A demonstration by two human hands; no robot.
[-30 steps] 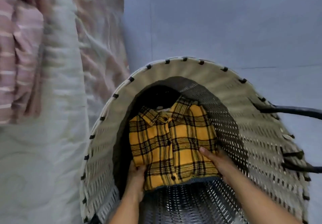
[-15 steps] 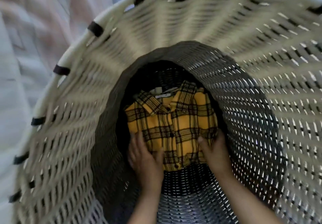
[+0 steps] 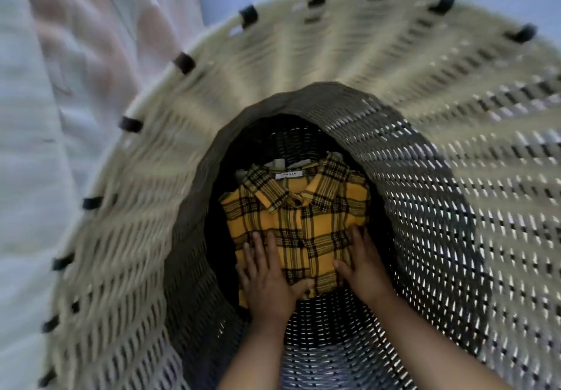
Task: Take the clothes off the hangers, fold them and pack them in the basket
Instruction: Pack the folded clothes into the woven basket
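- The step in hand looks like seating the folded yellow plaid shirt point(image 3: 296, 222) flat at the bottom of the woven basket point(image 3: 440, 177). To do it well, I would press evenly with both palms so the fold holds, then draw the hands straight out without dragging the cloth.
- The shirt lies deep inside the basket, collar and label toward the far wall, its near hem toward the near wall. A pale garment shows just beyond the collar, seemingly beneath it.
- The left hand point(image 3: 267, 277) rests flat on the shirt's near left corner, fingers straight and spread, thumb laid across the hem.
- The right hand point(image 3: 362, 263) lies on the near right edge, fingers extended along the side; it presses rather than grips.
- Both hands are open on top of the cloth, neither pinching it.
- Risk, as I judge it: lifting unevenly could flip the hem.
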